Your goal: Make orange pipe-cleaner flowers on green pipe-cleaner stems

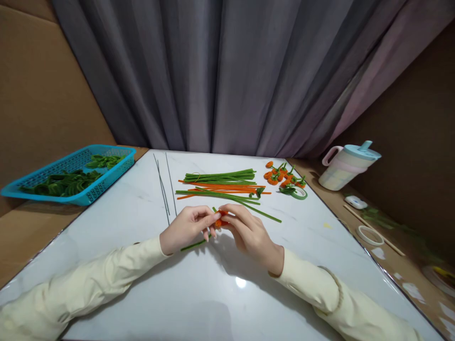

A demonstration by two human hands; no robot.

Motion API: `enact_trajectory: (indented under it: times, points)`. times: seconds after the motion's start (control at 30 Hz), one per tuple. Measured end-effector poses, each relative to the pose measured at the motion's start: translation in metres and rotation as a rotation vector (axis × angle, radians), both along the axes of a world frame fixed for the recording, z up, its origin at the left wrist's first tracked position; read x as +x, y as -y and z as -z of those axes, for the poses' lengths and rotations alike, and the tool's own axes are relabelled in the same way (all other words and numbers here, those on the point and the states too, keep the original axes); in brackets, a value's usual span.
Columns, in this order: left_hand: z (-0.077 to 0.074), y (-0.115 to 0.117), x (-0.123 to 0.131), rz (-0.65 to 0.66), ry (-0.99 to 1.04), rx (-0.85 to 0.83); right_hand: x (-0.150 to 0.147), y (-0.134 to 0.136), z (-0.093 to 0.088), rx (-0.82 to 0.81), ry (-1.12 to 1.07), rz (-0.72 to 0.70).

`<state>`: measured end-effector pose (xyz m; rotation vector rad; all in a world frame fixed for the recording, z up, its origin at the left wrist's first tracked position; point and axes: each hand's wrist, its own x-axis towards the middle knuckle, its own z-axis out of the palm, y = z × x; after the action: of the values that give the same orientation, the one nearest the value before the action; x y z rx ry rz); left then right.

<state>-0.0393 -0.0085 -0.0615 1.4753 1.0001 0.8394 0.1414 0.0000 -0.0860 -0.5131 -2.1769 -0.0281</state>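
Between my two hands, above the middle of the white table, is a small orange pipe-cleaner piece [219, 220], partly hidden by fingers. My left hand [194, 226] pinches it from the left with thumb and fingers. From the other side, my right hand [249, 232] closes its fingertips on it. A green pipe cleaner [194, 246] slants out below my left fingers; whether it joins the orange piece I cannot tell. Just beyond my hands lie a bundle of green pipe cleaners [220, 177] and several loose orange pipe cleaners [231, 188].
Orange pipe-cleaner pieces with green stems [280, 175] are heaped at the back right by a roll of green tape [299, 192]. Thin dark wires [171, 184] lie left. A blue basket [83, 195] holds green leaves. Rightward stand a tumbler [343, 168] and a white tape ring [370, 235].
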Motion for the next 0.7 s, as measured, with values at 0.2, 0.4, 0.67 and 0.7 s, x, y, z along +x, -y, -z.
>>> enact_trajectory:
  times: [0.2,0.4,0.67,0.7]
  points:
    - [0.027,-0.009,-0.002,-0.080,-0.023,0.057,0.001,-0.004,0.002,-0.169,0.010,-0.037]
    - [0.053,-0.024,-0.005,0.056,0.282,-0.085,0.005,-0.011,0.002,-0.575,-0.147,-0.128]
    - [0.065,-0.024,-0.004,0.192,0.377,-0.234,0.005,-0.014,0.005,-0.771,-0.110,-0.180]
    - [0.064,-0.024,-0.004,0.171,0.348,-0.226,0.005,-0.014,0.006,-0.784,-0.101,-0.179]
